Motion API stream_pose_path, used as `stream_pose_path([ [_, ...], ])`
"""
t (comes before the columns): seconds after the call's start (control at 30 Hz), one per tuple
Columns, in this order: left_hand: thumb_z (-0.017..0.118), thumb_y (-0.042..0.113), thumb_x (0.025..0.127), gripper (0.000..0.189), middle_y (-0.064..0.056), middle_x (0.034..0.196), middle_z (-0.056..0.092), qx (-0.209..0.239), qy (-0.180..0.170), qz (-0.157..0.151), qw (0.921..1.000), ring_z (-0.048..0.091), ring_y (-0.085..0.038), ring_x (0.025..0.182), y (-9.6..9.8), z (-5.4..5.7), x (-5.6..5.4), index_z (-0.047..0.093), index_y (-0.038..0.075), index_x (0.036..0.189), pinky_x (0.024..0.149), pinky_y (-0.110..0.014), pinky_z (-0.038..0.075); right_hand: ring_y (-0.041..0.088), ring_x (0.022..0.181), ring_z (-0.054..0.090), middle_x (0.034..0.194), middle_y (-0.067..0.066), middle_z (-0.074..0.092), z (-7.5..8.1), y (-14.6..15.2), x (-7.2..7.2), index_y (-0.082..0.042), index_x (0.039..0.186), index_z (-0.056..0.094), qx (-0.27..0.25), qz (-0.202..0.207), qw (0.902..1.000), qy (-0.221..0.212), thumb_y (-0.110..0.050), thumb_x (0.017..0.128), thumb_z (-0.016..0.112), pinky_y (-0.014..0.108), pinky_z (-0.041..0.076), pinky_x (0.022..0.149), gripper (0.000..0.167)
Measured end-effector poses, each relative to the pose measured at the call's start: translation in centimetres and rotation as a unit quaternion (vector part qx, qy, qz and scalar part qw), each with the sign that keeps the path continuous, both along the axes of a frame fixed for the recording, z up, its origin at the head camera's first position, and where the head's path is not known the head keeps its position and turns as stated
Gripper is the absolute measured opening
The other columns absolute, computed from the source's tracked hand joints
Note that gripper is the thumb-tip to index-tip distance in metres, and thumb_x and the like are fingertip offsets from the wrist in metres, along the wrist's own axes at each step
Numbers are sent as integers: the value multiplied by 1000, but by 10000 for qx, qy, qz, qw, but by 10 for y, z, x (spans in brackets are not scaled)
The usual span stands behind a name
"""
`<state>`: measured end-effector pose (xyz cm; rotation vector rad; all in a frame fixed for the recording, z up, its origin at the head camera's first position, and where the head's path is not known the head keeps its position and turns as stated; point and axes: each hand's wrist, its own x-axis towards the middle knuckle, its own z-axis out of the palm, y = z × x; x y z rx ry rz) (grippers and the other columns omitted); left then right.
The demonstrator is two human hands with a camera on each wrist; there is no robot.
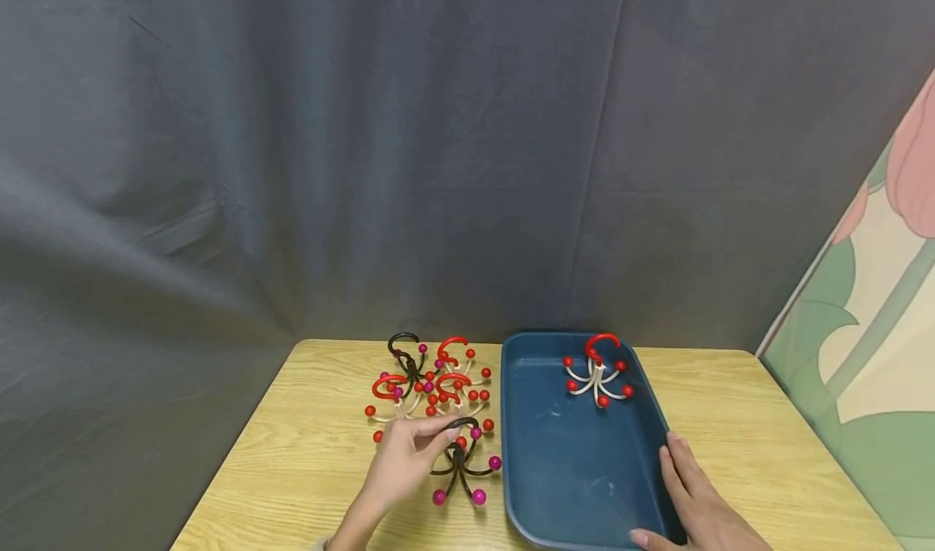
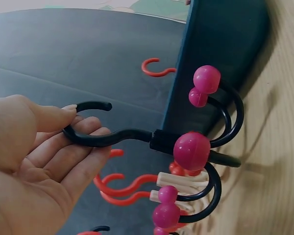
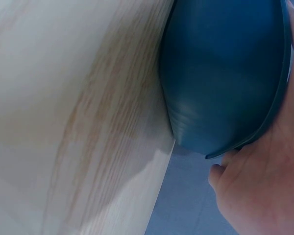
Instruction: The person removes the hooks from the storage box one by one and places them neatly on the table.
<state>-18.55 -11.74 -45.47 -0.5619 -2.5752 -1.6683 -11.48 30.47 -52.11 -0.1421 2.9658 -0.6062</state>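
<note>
My left hand [image 1: 407,456] pinches the curved top of a black multi-armed hanging hook [image 1: 458,458] between thumb and fingers. Magenta balls tip the hook's curved arms, which point down close to the tabletop; whether they touch it cannot be told. Right beside it lies a blue tray [image 1: 555,470], and my right hand [image 1: 704,506] rests along that tray's right side, fingers extended and thumb over the rim. Inside the tray, toward the back, stands a hook [image 1: 599,380] with a red top, cream arms and red balls.
Behind my left hand, several more hooks cluster left of the tray: red-topped cream ones [image 1: 453,352] and another black one [image 1: 411,364]. They overlap each other. A grey curtain [image 1: 438,170] hangs behind the wooden table [image 1: 292,454]; a flower-patterned panel [image 1: 884,307] is at right.
</note>
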Motion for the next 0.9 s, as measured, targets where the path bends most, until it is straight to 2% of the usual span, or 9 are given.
stream_pose_path([
  [0.13, 72, 25, 100, 27, -13, 125, 77, 156, -75, -82, 9998, 78, -27, 111, 0, -5, -3, 79, 15, 124, 90, -26, 62, 55, 152, 20, 173, 31, 2, 3, -1, 2, 11, 163, 16, 16, 25, 10000, -2, -82, 86, 63, 78, 37, 110, 129],
  [0.2, 73, 25, 100, 26, -11, 124, 78, 137, -88, -48, 9999, 78, -23, 109, -1, -8, -5, 79, 16, 124, 109, -37, 55, 55, 152, 21, 172, 32, 3, 4, -2, 2, 12, 163, 17, 41, 17, 10000, -11, -82, 86, 63, 77, 38, 110, 129],
  [0.3, 72, 23, 100, 26, -9, 123, 78, 9, -35, 13, 10000, 79, -17, 107, 0, -12, -7, 79, 17, 124, 116, -51, 48, 55, 151, 22, 172, 32, 4, 5, -3, 2, 12, 163, 17, 84, 22, 10000, -17, -82, 86, 62, 76, 39, 110, 130],
  [0.37, 72, 22, 100, 25, -10, 124, 78, -53, 13, 28, 10000, 79, -17, 107, -1, -13, -7, 79, 18, 124, 116, -53, 47, 55, 152, 22, 172, 32, 4, 5, -2, 2, 12, 163, 17, 73, 7, 10000, -12, -83, 85, 62, 76, 39, 110, 131],
  [0.43, 72, 20, 100, 26, -12, 127, 76, -39, 37, -11, 10000, 78, -21, 110, -1, -14, -8, 78, 17, 125, 102, -45, 59, 55, 152, 22, 172, 32, 3, 3, -2, 2, 11, 163, 17, 46, -4, 10000, 2, -83, 85, 62, 77, 38, 110, 131],
  [0.53, 72, 17, 100, 27, -13, 129, 75, 49, 21, -63, 10000, 77, -25, 112, -3, -16, -8, 77, 16, 126, 104, -47, 57, 54, 152, 21, 173, 31, 3, 0, -1, 1, 10, 164, 17, -16, -24, 10000, 26, -84, 84, 63, 77, 38, 110, 132],
  [0.63, 72, 18, 100, 28, -8, 129, 76, 54, 22, -96, 9999, 77, -20, 112, -5, -16, -9, 77, 18, 128, 122, -60, 35, 53, 153, 20, 174, 29, 2, -2, 0, 1, 9, 164, 17, -35, -23, 10000, 59, -84, 83, 63, 77, 38, 110, 132],
  [0.77, 72, 24, 99, 29, -4, 128, 76, -91, 2, -122, 9999, 77, -13, 109, -8, -16, -11, 76, 23, 128, 128, -69, 11, 53, 153, 21, 174, 29, 2, -4, 0, 3, 9, 164, 17, 8, -19, 9999, 136, -84, 85, 62, 77, 39, 109, 130],
  [0.9, 73, 27, 99, 29, -3, 124, 78, -206, 11, -124, 9997, 78, -11, 105, -10, -18, -12, 77, 24, 127, 127, -73, 4, 54, 152, 22, 174, 29, 3, -4, -1, 4, 9, 164, 17, 29, -39, 9998, 187, -83, 85, 62, 78, 39, 109, 129],
])
